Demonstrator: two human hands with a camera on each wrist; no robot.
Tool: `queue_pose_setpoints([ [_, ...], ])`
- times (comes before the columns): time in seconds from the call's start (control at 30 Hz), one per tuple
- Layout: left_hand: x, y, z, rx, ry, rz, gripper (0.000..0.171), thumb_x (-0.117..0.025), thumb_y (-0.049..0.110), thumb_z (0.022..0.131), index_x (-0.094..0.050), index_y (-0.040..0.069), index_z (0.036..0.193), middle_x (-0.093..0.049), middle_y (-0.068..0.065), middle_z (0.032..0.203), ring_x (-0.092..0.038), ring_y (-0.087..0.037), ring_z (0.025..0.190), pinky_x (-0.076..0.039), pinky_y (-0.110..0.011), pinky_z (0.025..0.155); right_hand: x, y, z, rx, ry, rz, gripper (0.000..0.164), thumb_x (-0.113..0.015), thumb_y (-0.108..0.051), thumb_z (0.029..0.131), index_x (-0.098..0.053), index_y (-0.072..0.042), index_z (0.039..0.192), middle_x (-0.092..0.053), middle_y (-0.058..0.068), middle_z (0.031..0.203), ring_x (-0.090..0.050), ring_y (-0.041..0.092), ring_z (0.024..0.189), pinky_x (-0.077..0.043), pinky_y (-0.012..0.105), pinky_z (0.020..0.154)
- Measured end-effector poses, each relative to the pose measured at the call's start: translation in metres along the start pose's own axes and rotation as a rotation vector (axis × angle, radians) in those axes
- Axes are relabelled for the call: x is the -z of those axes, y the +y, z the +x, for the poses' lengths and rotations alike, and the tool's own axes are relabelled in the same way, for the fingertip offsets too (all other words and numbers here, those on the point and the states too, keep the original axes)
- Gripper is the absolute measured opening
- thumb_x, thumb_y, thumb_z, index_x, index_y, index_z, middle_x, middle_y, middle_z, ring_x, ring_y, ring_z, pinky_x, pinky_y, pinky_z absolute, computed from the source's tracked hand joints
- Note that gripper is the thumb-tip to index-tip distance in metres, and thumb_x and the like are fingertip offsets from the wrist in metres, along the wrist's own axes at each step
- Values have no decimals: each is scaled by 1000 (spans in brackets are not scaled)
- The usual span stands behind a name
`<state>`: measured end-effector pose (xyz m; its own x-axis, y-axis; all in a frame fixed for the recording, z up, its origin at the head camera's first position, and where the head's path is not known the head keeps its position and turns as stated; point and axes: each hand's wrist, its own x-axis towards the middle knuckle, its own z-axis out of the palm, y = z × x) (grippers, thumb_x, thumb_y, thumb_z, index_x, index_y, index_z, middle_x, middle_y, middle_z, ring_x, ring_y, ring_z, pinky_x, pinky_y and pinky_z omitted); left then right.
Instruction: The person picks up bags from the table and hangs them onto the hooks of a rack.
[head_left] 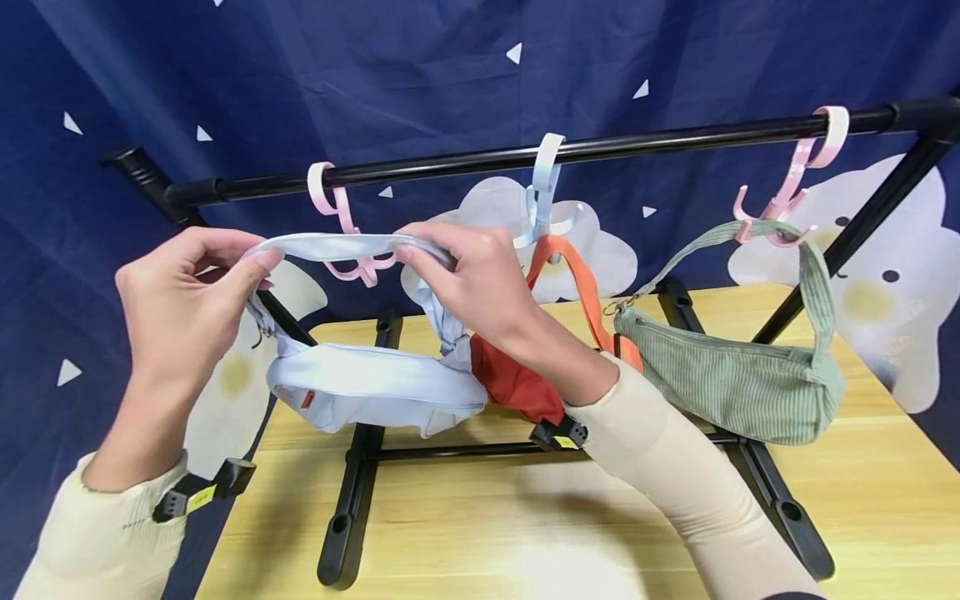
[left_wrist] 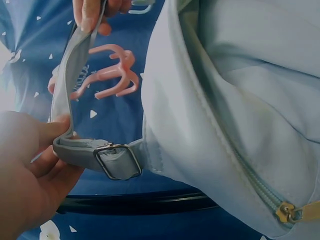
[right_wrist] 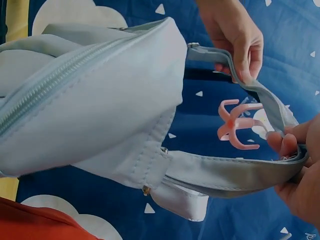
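A light blue shoulder bag (head_left: 375,379) hangs by its strap (head_left: 330,247) from both hands, in front of the rack. My left hand (head_left: 176,304) pinches the strap's left end between thumb and fingers, near a metal buckle (left_wrist: 118,161). At the strap's right end, my right hand (head_left: 487,287) grips it with the thumb underneath. Between the hands the strap is stretched almost level. Just behind it a pink hook hanger (head_left: 365,268) hangs on the black bar (head_left: 442,164). The right wrist view shows the bag's zipper (right_wrist: 50,95) and the strap looping round toward the hook's prongs.
A light blue hook (head_left: 546,187) carries a red-orange bag (head_left: 510,379), partly hidden by the right forearm. Farther right, a green corduroy bag (head_left: 731,375) hangs from another pink hook (head_left: 787,196). The rack's black feet (head_left: 348,508) stand on a wooden table (head_left: 465,517) before a dark blue curtain (head_left: 420,75).
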<state>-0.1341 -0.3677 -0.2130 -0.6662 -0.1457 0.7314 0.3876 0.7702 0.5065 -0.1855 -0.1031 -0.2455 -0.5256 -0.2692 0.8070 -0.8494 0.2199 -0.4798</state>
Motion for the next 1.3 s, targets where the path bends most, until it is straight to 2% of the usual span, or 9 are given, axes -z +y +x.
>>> queue_pose_setpoints([
  [0.37,-12,-11,6,-46,50,64,17,-83,17,89,-81,3,99,-57,40,78,-57,22,67,-44,-4,66,-7,7,1,37,8,-66,17,-73,-13,97,-79,-2,109,-74,6,78,-40,10,50,-29,21,52],
  [0.43,-13,-12,6,-51,53,68,17,-82,17,90,-81,3,99,-63,31,79,-57,22,68,-44,-4,66,-8,8,1,37,7,-73,17,-72,-13,98,-79,-2,109,-73,6,76,-39,11,50,-28,22,52],
  [0.63,-16,-12,7,-80,43,90,19,-79,17,92,-80,-1,101,-77,-19,87,-52,26,69,-42,-1,67,-9,9,1,29,0,-92,17,-72,-13,98,-79,-2,109,-77,7,83,-43,11,49,-30,20,51],
  [0.83,-21,-11,6,-121,28,153,21,-74,16,97,-78,-3,104,-78,-21,91,-46,28,72,-37,0,68,-12,9,-2,27,2,-86,18,-71,-12,98,-79,-1,110,-81,9,98,-54,10,53,-39,18,53],
  [0.93,-22,-10,4,-137,4,196,23,-71,17,99,-74,-4,108,-77,-22,94,-57,14,74,-34,2,72,-12,8,-5,42,0,-89,18,-68,-10,99,-77,1,111,-80,10,97,-53,9,53,-41,18,52],
  [1.0,-22,-8,2,-138,-11,215,23,-69,17,101,-71,-4,111,-77,-22,94,-56,11,73,-33,2,71,-13,6,-7,49,-18,-84,18,-65,-8,100,-73,2,112,-78,10,94,-52,9,52,-41,18,51],
  [1.1,-20,-7,0,-149,-44,177,22,-65,11,102,-64,-5,116,-77,-22,95,-57,15,72,-34,3,69,-12,0,-9,45,-58,-64,16,-61,-5,100,-66,3,112,-75,10,91,-49,8,52,-41,18,50],
  [1.17,-19,-6,-1,-145,-80,114,21,-62,6,103,-59,-7,119,-76,-23,97,-48,25,73,-37,2,67,-11,-5,-9,27,-86,-46,14,-58,-4,99,-63,2,111,-73,9,90,-47,8,51,-40,19,49],
  [1.3,-18,-4,1,-123,-198,-15,22,-55,0,104,-52,-7,124,-69,-13,97,-56,12,71,-44,-3,66,-8,-13,-5,-71,-142,-12,15,-57,-2,96,-59,-1,110,-71,9,93,-45,12,54,-37,22,51],
])
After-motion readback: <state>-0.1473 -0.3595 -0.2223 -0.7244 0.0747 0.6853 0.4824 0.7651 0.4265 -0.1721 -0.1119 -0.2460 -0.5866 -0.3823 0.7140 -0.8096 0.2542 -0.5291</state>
